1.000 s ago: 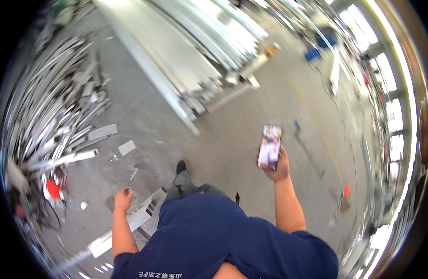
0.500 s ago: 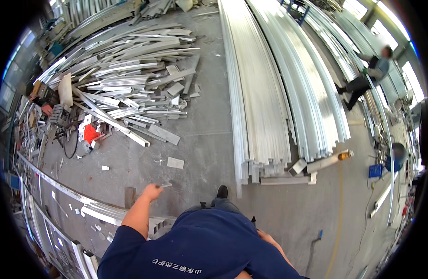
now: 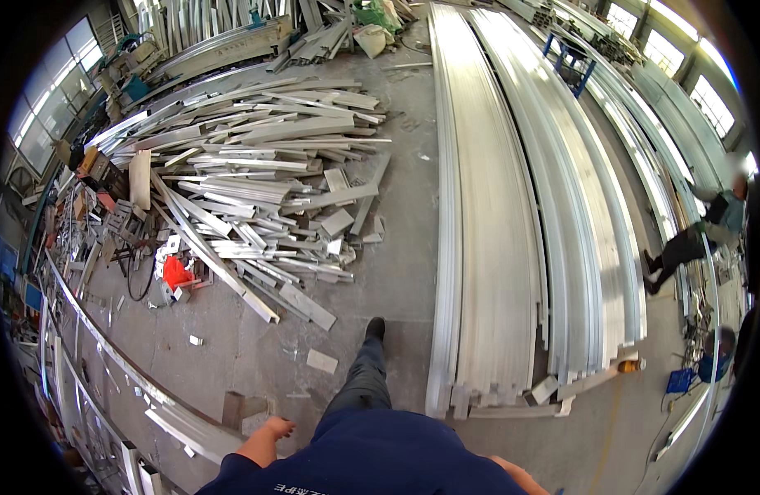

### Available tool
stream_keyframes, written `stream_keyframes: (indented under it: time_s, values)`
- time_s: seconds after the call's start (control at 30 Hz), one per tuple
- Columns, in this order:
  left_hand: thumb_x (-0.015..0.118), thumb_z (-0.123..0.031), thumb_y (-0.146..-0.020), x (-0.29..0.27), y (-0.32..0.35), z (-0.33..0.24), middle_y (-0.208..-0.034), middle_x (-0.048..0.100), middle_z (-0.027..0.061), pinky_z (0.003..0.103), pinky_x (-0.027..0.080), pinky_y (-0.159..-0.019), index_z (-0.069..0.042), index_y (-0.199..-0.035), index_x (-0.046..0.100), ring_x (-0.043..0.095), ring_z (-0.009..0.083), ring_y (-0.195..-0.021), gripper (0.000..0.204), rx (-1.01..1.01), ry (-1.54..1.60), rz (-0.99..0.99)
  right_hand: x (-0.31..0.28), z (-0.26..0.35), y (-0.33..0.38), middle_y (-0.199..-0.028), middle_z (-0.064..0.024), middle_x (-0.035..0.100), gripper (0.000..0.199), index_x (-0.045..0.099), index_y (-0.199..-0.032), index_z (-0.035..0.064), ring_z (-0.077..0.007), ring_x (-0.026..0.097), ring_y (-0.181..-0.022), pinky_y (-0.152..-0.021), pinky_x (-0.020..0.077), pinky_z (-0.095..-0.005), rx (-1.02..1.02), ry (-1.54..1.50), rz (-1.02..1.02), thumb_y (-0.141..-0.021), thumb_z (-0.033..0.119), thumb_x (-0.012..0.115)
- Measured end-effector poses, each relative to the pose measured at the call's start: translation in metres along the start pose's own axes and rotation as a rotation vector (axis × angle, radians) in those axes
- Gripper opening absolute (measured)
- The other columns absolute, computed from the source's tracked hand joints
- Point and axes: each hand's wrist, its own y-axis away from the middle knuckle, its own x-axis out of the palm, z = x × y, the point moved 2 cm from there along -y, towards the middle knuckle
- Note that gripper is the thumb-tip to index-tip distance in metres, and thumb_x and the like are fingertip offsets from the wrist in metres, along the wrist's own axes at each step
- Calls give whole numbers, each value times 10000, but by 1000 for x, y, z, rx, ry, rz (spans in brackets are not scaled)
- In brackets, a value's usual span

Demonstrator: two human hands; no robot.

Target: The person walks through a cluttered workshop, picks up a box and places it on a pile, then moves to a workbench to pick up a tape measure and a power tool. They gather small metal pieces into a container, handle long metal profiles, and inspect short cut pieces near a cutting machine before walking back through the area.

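Observation:
My left hand (image 3: 274, 429) hangs beside my hip with the fingers loosely curled and nothing visible in it. It is above the concrete floor, near a long metal rail (image 3: 182, 425) lying at the lower left. Only my right forearm (image 3: 512, 474) shows at the bottom edge; that hand is out of sight. My dark-trousered leg and black shoe (image 3: 374, 328) step forward between a heap of short aluminium offcuts (image 3: 256, 181) on the left and a long stack of aluminium profiles (image 3: 512, 206) on the right.
A small flat offcut (image 3: 321, 360) lies on the floor by my foot. A red object (image 3: 175, 271) and cables sit at the heap's left edge. Another person (image 3: 693, 239) moves along the far right, near a blue crate (image 3: 681, 379).
The view has swung left and forward across the floor. The phone that my right hand held up a second ago is out of sight, as is that hand. My left arm hangs lower.

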Motion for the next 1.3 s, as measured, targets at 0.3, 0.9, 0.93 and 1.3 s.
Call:
stream_keyframes:
  time_s: [0.3,0.9,0.93,1.3]
  values:
    - [639,-407,-764,-156,-114,-277,-866,689,175,392,511,-775,-10,-919,701,666,312,-831,430,259,-206,-121,-60,156,-153,-992,-149,667,490,638,-1100,25,-223,631,-932,-797,486,-357,-289,165,-398,-875,452,553]
    - [685,-377,-763,-326,-212,-744,-822,689,141,360,527,-673,18,-915,691,665,241,-710,424,315,31,-205,-348,574,-281,-771,-146,646,437,630,-877,-39,-260,651,-671,-585,517,-384,56,227,-432,-821,395,638]
    - [682,-368,-774,-326,-197,-772,-826,690,136,360,529,-662,24,-921,689,664,235,-697,418,240,-79,-144,-365,628,-279,-708,-117,636,388,615,-864,-30,-239,644,-581,-510,517,-379,100,129,-468,-825,354,651]
    - [644,-336,-831,-394,-285,-921,-809,687,87,365,500,-597,-50,-947,673,671,219,-704,310,55,-20,12,-510,1154,-314,-814,-98,643,292,605,-1036,-32,-191,626,-671,-545,506,-318,-633,22,-648,-881,214,581]
